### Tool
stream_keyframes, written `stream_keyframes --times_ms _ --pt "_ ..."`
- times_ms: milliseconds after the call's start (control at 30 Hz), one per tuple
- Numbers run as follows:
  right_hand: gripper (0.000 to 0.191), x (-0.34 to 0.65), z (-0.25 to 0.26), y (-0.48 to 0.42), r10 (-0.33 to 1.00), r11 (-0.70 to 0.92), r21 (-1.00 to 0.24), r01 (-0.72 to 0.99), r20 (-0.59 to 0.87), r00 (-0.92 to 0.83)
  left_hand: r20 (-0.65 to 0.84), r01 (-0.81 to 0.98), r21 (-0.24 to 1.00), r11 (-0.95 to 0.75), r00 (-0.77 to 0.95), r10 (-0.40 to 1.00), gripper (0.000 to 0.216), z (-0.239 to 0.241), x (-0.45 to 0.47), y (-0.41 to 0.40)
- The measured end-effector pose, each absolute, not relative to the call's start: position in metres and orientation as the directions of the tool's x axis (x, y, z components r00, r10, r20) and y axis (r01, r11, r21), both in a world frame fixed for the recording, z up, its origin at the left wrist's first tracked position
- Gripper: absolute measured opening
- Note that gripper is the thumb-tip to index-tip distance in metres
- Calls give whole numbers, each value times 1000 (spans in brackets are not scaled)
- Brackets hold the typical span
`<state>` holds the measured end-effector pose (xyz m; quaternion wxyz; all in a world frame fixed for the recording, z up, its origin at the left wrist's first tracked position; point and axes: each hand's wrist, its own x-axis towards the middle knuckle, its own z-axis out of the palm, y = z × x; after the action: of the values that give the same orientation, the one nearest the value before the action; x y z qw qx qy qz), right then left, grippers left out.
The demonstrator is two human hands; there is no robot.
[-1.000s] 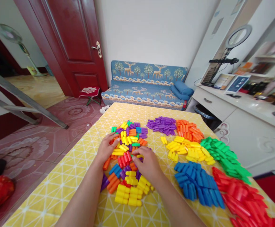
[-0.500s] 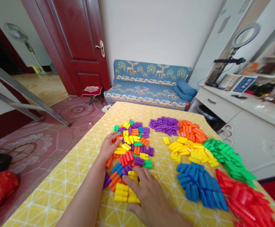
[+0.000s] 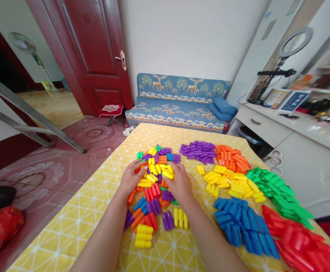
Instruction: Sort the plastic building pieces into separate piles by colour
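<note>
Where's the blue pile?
In the head view, the blue pile is on the right, just below the yellow pile and left of the red pile.

A single head-worn camera looks forward and down from above the near side of the tabletop [image 3: 68,228], close enough that both forearms [image 3: 104,226] rise from the bottom edge. The wide view reaches across to the sofa [image 3: 178,102] at upper centre and the door [image 3: 96,41] at upper left.
</note>
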<state>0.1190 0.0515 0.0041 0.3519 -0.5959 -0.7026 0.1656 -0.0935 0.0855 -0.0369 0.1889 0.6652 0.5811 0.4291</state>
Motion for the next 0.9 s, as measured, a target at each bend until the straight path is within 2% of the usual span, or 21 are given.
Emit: stream_keyframes --times_ms 100,233,367,700,900 --pt "46 122 -11 55 946 252 -706 661 324 -14 349 616 746 -254 -37 936 43 -38 -94 86" --pt "38 129 -24 55 908 366 -797 481 420 3 349 607 753 -253 -42 936 43 -39 -94 86" --pt "29 134 -27 59 908 360 -875 324 408 94 344 610 752 -247 -44 938 43 -39 -94 86" --pt "33 131 -31 60 899 392 -857 335 435 60 332 613 753 -242 -36 943 45 -38 -94 86" --pt "45 130 -27 59 905 406 -844 349 424 -28 317 608 761 -229 -40 948 46 -36 -93 86"
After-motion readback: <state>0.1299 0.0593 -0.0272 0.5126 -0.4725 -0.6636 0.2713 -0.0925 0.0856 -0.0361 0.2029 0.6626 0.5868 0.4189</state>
